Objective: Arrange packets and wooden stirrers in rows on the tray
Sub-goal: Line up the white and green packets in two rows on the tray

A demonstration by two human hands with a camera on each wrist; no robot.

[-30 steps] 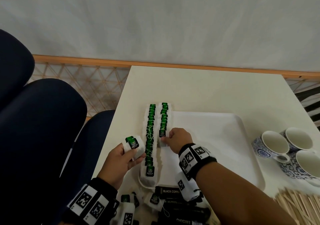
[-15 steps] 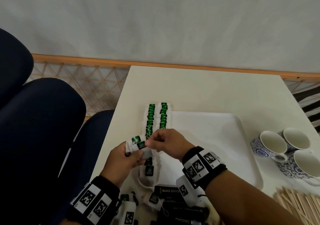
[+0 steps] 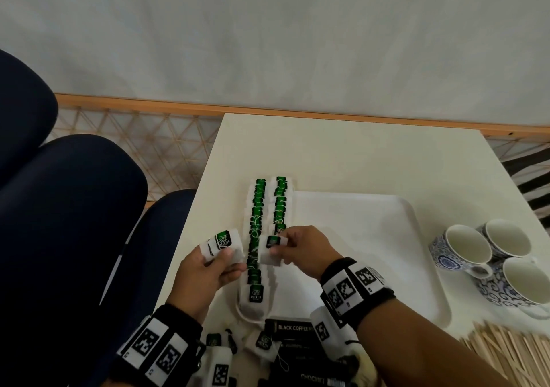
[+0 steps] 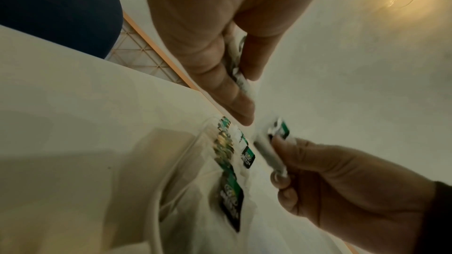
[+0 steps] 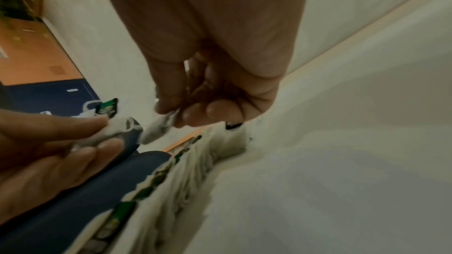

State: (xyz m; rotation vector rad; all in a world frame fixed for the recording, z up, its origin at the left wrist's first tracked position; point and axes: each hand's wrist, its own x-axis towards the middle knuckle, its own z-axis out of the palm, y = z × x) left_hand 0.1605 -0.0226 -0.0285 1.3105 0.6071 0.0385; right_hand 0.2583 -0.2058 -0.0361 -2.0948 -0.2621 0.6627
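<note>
**A fresh green tea packet leaves the left hand's stack, bound for the second row.**

The right hand (image 3: 300, 252), which a second ago was pressing a packet into the shorter right-hand row (image 3: 279, 205), now pinches a new green tea packet (image 3: 272, 254) between thumb and fingertips, just above that row's near end on the white tray (image 3: 372, 237). Half a second ago both hands met over the stack; now they have parted. The left hand (image 3: 205, 273) grips the remaining small stack of packets (image 3: 221, 245), held just left of the longer left row (image 3: 256, 231). The second row is likely to gain one more. Black coffee sachets (image 3: 293, 328) and wooden stirrers (image 3: 506, 348) wait near the front, untouched.
</note>
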